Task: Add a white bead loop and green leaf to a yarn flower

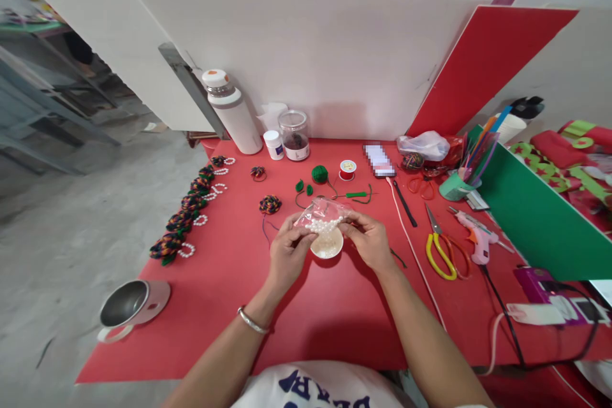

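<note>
A clear plastic bag of white pearl beads [321, 215] is stretched between my two hands over the middle of the red table. My left hand [288, 248] pinches its left side, and my right hand [369, 239] pinches its right side. Directly under the bag sits a small white bowl [327, 246] with pale beads in it. Just beyond the bag are a ball of green yarn [320, 173], small green yarn leaves [299, 186] and a green-handled crochet hook [356, 194]. A dark multicoloured yarn flower [270, 204] lies to the left of my hands.
Yarn flowers with bead loops [192, 202] line the left edge, near a metal mug [135, 307]. A thermos [234, 116], jars [293, 137] and a phone [378, 160] stand or lie at the back. Scissors [440, 248], a pink glue gun [480, 239] and cables are on the right.
</note>
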